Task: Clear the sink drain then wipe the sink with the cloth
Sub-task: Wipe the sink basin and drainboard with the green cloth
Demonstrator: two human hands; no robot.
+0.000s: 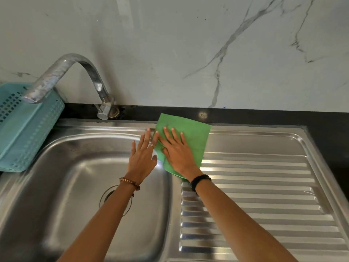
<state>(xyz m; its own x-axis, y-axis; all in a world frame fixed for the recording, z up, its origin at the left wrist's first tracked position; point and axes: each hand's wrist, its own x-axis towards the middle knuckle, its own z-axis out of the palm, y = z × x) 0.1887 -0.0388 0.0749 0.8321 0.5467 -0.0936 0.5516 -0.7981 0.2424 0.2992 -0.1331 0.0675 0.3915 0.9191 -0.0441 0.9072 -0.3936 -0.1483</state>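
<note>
A green cloth (190, 135) lies flat on the steel ledge between the sink basin (62, 186) and the ribbed drainboard (255, 195), reaching the black counter behind. My right hand (177, 152) presses flat on the cloth with straight, spread fingers. My left hand (142, 157) hovers over the basin's far right corner, fingers straight, its fingertips at the cloth's left edge. The round drain (107, 195) sits at the basin's middle, mostly hidden by my left forearm.
A curved steel tap (62, 72) arches left over the basin from the back ledge. A teal plastic basket (24, 127) stands at the basin's far left edge. A marbled wall rises behind the black counter strip (264, 116).
</note>
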